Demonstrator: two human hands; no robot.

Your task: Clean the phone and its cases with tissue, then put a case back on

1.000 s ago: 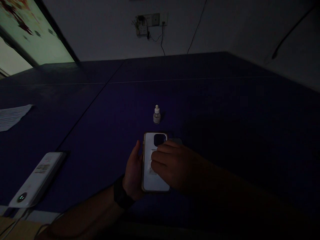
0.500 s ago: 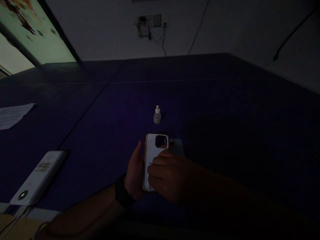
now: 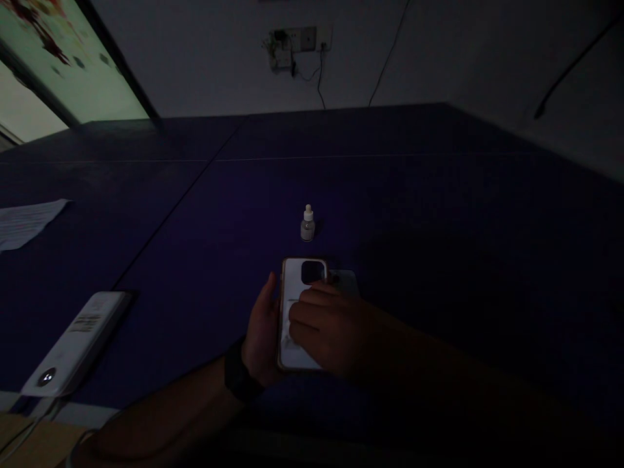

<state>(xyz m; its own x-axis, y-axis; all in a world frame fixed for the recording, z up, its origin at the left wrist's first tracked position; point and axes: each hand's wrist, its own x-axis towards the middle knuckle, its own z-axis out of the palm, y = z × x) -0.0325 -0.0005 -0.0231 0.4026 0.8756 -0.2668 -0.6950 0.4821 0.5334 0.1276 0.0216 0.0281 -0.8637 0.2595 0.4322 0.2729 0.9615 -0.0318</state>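
Phone case (image 3: 294,282) at lower centre is held in the left hand (image 3: 261,339), likely steadied for the wipe (image 3: 291,342) the right hand (image 3: 332,325) pinches

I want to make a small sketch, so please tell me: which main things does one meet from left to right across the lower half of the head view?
White device → dark wristband → left hand → white-backed phone → right hand.

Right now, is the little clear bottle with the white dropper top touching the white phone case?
Apart. In the head view, a strip of dark purple table separates the clear bottle from the white phone case.
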